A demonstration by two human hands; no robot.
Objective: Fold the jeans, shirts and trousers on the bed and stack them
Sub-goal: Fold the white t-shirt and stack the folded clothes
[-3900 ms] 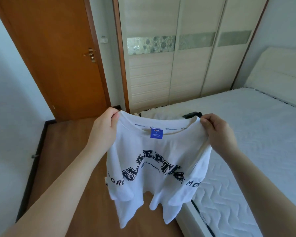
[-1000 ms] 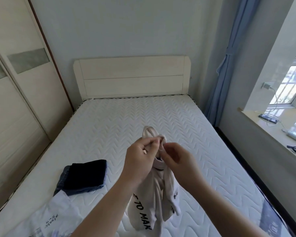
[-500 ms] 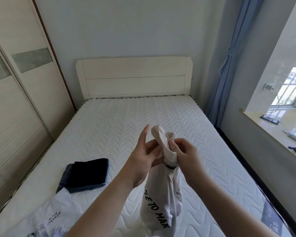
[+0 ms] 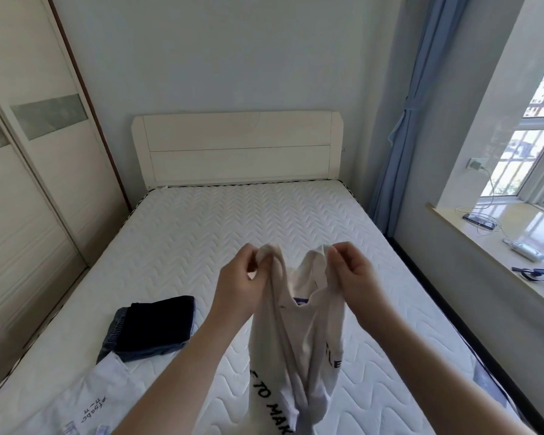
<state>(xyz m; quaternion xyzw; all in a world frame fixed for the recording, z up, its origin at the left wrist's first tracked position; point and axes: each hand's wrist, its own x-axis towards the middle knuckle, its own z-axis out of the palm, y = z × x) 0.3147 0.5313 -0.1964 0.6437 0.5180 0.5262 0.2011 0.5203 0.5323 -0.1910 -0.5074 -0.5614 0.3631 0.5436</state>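
Shirt: I have the white printed T-shirt (image 4: 299, 334) held up in the air over the foot of the mattress (image 4: 233, 221), hanging down from its shoulders, neck opening between my hands.
Left hand: my left hand (image 4: 239, 287) pinches one shoulder point, fingers curled on the cloth.
Right hand: my right hand (image 4: 352, 274) pinches the other shoulder point the same way, a little apart from the left.
Handling: I judge it light, limp cotton that sags and twists; it will not slip, but it holds no shape. I'd keep hold at the shoulder seams and lay it flat before folding.
Stack: the dark folded jeans (image 4: 151, 328) lie on the mattress to my left, apparently two pieces, one on the other.
Other shirt: a white garment with small print (image 4: 85, 400) lies unfolded at the near left corner.
Containers: none in view; the mattress bears everything.
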